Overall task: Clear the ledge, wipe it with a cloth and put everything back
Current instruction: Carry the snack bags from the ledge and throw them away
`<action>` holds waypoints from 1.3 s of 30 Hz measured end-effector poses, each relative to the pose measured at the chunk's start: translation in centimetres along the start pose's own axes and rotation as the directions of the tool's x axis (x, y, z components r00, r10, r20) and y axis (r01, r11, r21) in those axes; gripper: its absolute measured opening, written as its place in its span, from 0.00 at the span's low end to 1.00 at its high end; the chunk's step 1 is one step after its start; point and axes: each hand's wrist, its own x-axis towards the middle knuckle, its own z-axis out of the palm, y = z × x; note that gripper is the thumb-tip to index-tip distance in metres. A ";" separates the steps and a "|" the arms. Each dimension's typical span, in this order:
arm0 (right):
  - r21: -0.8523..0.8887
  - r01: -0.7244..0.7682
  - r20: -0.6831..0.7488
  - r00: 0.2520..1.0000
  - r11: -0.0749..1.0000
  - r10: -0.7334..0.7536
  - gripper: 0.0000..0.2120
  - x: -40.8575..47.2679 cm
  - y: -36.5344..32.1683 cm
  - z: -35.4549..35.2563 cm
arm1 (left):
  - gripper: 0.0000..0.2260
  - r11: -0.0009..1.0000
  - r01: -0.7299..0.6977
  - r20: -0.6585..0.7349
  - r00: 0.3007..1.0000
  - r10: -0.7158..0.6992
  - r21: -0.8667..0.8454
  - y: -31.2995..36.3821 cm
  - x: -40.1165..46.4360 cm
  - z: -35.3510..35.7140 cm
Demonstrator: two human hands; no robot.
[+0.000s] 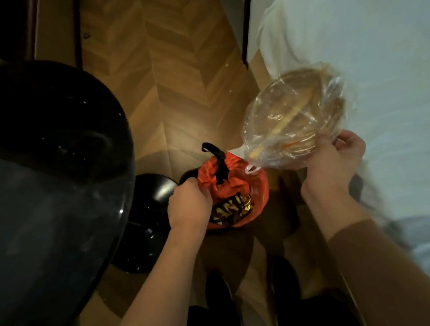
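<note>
My left hand grips the gathered edge of an orange bag with a black strap and yellow lettering, held above the floor. My right hand holds a clear plastic bag by its lower edge; inside it are round clear containers with brownish contents and a pale stick. The plastic bag hangs tilted just above and right of the orange bag, at the edge of the bed. No ledge or cloth is in view.
A round black glossy table fills the left side, with its black base on the herringbone wood floor. A bed with white bedding runs along the right. My dark shoes stand below.
</note>
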 end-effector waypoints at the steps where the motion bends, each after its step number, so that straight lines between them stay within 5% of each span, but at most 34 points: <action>1: 0.009 -0.004 0.020 1.000 1.000 0.003 0.09 1.0 2.1 0.5 | 0.12 0.999 0.003 -0.020 1.000 -0.003 -0.034 -0.7 1.0 1.6; 4: 0.052 -0.019 0.083 0.996 0.998 0.015 0.12 4.2 10.3 1.7 | 0.10 0.993 0.003 -0.066 0.998 -0.011 -0.116 -3.5 4.3 7.9; 8: 0.143 -0.045 0.151 0.988 0.989 0.023 0.10 7.0 20.0 3.8 | 0.10 0.998 -0.061 -0.238 0.970 0.059 0.002 -7.6 9.7 13.7; 15: 0.205 -0.015 0.261 0.965 0.979 -0.039 0.11 9.8 30.2 6.9 | 0.08 0.976 -0.114 -0.103 0.985 0.135 0.188 -12.7 15.2 19.2; 25: 0.193 -0.049 0.338 0.941 0.980 -0.019 0.10 11.1 30.5 6.8 | 0.10 0.884 -0.220 0.169 0.972 0.163 0.413 -11.8 16.6 25.8; 33: 0.162 -0.124 0.435 0.899 0.979 0.042 0.09 12.8 30.4 7.2 | 0.07 0.847 -0.120 0.102 0.992 0.078 0.518 -13.3 18.6 28.4; 39: 0.130 -0.140 0.485 0.873 0.982 0.060 0.09 13.8 30.3 7.5 | 0.08 0.811 -0.147 0.243 0.970 0.006 0.566 -13.1 19.2 29.0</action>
